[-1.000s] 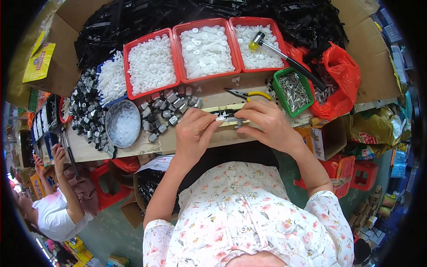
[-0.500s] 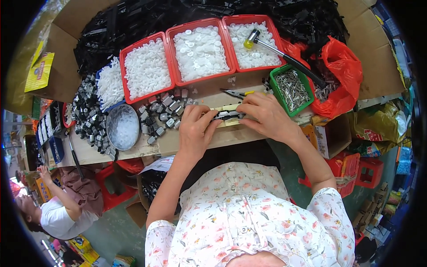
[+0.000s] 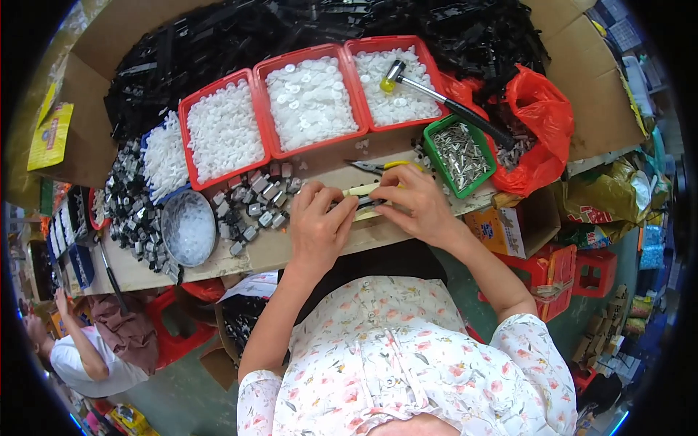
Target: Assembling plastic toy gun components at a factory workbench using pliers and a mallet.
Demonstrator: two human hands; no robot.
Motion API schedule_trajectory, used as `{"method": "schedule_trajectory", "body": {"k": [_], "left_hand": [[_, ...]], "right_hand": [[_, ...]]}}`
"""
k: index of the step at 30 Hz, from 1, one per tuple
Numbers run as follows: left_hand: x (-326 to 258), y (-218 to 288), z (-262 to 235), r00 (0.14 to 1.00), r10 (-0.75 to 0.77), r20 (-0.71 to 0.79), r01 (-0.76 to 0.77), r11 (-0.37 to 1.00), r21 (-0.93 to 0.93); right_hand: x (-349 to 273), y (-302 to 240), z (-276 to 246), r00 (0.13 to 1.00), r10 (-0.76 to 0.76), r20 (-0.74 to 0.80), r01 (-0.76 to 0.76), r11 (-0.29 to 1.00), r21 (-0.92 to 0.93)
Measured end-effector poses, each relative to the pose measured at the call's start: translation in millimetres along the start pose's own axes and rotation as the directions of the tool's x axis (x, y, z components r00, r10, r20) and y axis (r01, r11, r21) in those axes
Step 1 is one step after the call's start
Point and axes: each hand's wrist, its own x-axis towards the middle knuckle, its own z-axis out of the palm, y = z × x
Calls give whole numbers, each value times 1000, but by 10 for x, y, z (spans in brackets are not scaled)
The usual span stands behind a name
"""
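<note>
At the front edge of the table, my left hand (image 3: 318, 221) and my right hand (image 3: 416, 203) are closed on the two ends of a slim black part (image 3: 366, 204). The part lies over a pale yellow block (image 3: 361, 190); fingers cover much of both. Just beyond my right hand, pliers (image 3: 372, 166) with yellow handles rest on the table. A green bin (image 3: 476, 190) of small silver metal pieces stands to the right. Left of my left hand lie loose grey-and-black blocks (image 3: 256, 208).
Red trays (image 3: 266, 152) of white plastic pieces line the back, with a hammer (image 3: 445, 100) across the right one. Behind them are heaped black parts (image 3: 305, 25). A metal bowl (image 3: 189, 227) stands left, a red plastic bag (image 3: 547, 138) right. Another person (image 3: 91, 356) sits at far left.
My right hand has come nearer my left, and less of the black part shows between them. The whole view has shifted, so the table things sit lower and more to the left.
</note>
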Motion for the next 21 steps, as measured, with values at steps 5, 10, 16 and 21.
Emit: {"method": "schedule_trajectory", "body": {"k": [5, 10, 16, 21], "left_hand": [[13, 27, 21, 1000, 17, 0, -17, 999, 34], [13, 9, 33, 1000, 11, 14, -11, 999, 41], [-6, 16, 12, 998, -53, -20, 53, 998, -19], [27, 25, -11, 998, -49, -28, 48, 998, -45]], "right_hand": [[-75, 84, 80, 996, 37, -82, -32, 998, 63], [64, 155, -155, 995, -17, -97, 20, 999, 26], [933, 747, -1074, 954, -88, -288, -107, 794, -599], [1256, 1378, -1551, 948, -129, -290, -181, 527, -830]]}}
